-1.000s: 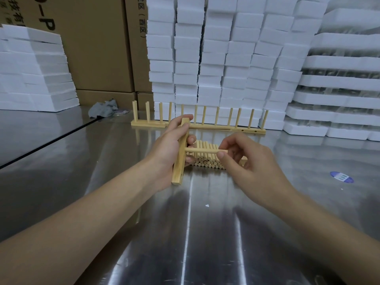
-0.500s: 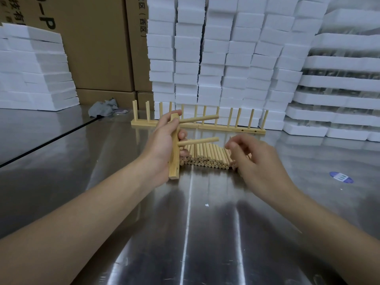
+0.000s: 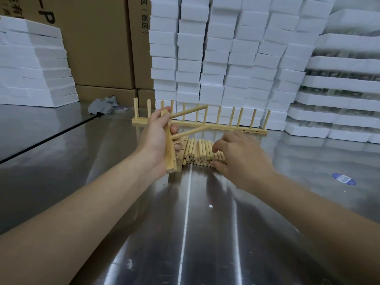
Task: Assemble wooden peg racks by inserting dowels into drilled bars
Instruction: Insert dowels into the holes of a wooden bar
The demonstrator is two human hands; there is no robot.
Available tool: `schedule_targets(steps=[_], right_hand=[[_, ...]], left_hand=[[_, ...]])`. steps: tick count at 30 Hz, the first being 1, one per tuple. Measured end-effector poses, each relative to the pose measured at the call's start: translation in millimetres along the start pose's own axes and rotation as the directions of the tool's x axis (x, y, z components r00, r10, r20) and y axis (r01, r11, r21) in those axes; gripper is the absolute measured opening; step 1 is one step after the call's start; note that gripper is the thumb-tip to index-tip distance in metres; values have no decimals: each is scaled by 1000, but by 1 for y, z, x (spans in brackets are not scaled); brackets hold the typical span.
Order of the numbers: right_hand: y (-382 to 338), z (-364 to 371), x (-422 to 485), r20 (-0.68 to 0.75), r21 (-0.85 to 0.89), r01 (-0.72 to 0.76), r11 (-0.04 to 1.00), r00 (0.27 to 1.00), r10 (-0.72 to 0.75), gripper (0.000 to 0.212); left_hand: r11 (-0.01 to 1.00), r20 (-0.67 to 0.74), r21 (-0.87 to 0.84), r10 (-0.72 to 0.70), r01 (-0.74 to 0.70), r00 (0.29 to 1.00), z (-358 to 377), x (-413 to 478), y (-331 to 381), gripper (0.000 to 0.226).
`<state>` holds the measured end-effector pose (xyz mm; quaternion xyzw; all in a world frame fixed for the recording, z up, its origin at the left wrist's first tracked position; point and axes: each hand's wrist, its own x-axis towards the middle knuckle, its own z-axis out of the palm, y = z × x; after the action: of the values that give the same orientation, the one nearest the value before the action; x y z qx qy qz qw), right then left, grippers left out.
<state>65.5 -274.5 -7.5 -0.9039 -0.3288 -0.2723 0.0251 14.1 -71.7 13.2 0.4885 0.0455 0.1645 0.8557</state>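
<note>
A square-edged drilled wooden bar is gripped upright in the left hand, with two round dowels projecting from it. The right hand is bent over the pile of smooth dowels on the steel table; whether one is pinched cannot be told. A finished rack is seen behind.
</note>
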Motion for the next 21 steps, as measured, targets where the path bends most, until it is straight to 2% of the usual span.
schedule_targets(steps=[6, 11, 13, 14, 15, 17, 19, 21], right_hand=[[-4, 5, 2, -41, -38, 15, 999, 999, -16, 23], [-2, -2, -4, -160, -86, -24, 996, 987, 10, 15], [4, -14, -6, -263, 42, -85, 995, 960, 93, 12], [7, -21, -7, -294, 192, -125, 973, 939, 179, 9], [10, -27, -9, -287, 388, -156, 909, 916, 280, 6], [13, -38, -11, -171, 749, -167, 642, 887, 430, 7], [13, -44, -17, -74, 906, -139, 401, 878, 472, 10], [14, -45, -23, -22, 955, -125, 268, 873, 486, 10]], left_hand=[[1000, 3, -16, -12, 12, 1000, 0, 0, 1, 26], [992, -6, -94, -86, 85, 996, 0, -1, 2, 24], [977, -5, -156, -149, 146, 989, 0, -3, 3, 19], [965, -2, -189, -188, 184, 982, 0, -4, 4, 15], [950, 5, -215, -232, 227, 973, 0, -4, 5, 13], [926, 32, -225, -305, 304, 952, -1, -7, 5, 19], [920, 76, -194, -331, 339, 941, -2, -8, 3, 18], [918, 132, -164, -343, 362, 930, -1, -9, 2, 11]])
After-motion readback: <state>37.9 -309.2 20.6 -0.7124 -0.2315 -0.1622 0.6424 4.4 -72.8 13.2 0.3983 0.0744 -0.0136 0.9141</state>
